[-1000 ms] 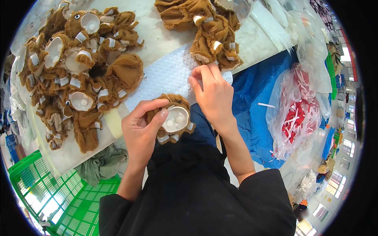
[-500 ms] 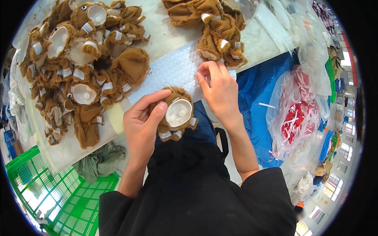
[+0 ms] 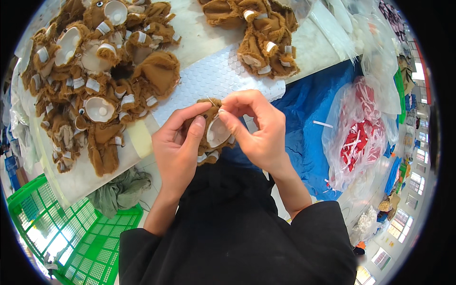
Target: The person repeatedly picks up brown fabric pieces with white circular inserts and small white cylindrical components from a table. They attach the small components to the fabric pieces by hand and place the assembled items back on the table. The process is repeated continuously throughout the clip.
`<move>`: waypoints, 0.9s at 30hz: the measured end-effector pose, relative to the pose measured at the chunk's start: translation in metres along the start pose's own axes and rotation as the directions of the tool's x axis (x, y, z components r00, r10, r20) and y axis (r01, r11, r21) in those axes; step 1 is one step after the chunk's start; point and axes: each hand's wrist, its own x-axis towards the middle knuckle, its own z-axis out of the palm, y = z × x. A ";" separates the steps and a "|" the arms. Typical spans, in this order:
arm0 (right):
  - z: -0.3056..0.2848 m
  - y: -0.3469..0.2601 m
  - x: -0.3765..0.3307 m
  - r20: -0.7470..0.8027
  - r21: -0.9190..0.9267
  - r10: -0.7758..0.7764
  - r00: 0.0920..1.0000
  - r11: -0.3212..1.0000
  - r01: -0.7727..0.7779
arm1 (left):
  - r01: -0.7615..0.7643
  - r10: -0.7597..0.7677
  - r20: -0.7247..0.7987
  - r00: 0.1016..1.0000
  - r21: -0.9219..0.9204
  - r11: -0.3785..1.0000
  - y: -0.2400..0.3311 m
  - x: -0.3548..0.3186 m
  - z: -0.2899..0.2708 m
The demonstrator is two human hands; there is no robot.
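Observation:
My left hand [image 3: 178, 137] grips a brown plush toy piece [image 3: 210, 109] between thumb and fingers, just off the table's near edge. Set in this plush is a shallow white plastic cup [image 3: 218, 133], and white-banded stubs show at its lower side. Over the cup's upper right, my right hand [image 3: 259, 130] has thumb and forefinger pinched together. A tiny pale thing shows at those fingertips, too small to name. A thin pale strand sticks up from the plush top. My fingers hide part of the piece.
Many similar brown plush pieces [image 3: 102, 85] are heaped at the left, with more [image 3: 268, 42] at the far right. A bubble-textured white sheet [image 3: 204, 78] covers the table's near part. Green basket [image 3: 76, 232] lower left; blue sheeting [image 3: 308, 142] and a clear bag with red pieces [image 3: 354, 142] right.
My right hand has left the table's edge near the far plush pile and come down-left to the held piece, its fingers closing into a pinch. My left hand keeps its grip.

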 end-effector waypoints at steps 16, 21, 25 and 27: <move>0.016 0.000 -0.002 -0.016 -0.163 -0.245 0.970 0.957 0.239 | 0.005 -0.005 -0.009 1.000 -0.017 1.000 -0.002 0.001 0.003; 0.015 0.000 -0.002 0.042 -0.225 -0.222 0.974 0.948 0.225 | 0.066 -0.066 -0.016 0.998 -0.049 0.997 -0.001 0.001 0.001; 0.008 -0.005 0.002 0.139 -0.326 -0.198 0.970 0.916 0.234 | 0.090 -0.090 -0.002 0.996 0.004 0.996 0.000 0.001 -0.001; 0.005 -0.003 0.002 0.168 -0.330 -0.190 0.967 0.914 0.237 | 0.094 -0.094 0.005 0.996 -0.014 0.995 0.000 0.000 -0.003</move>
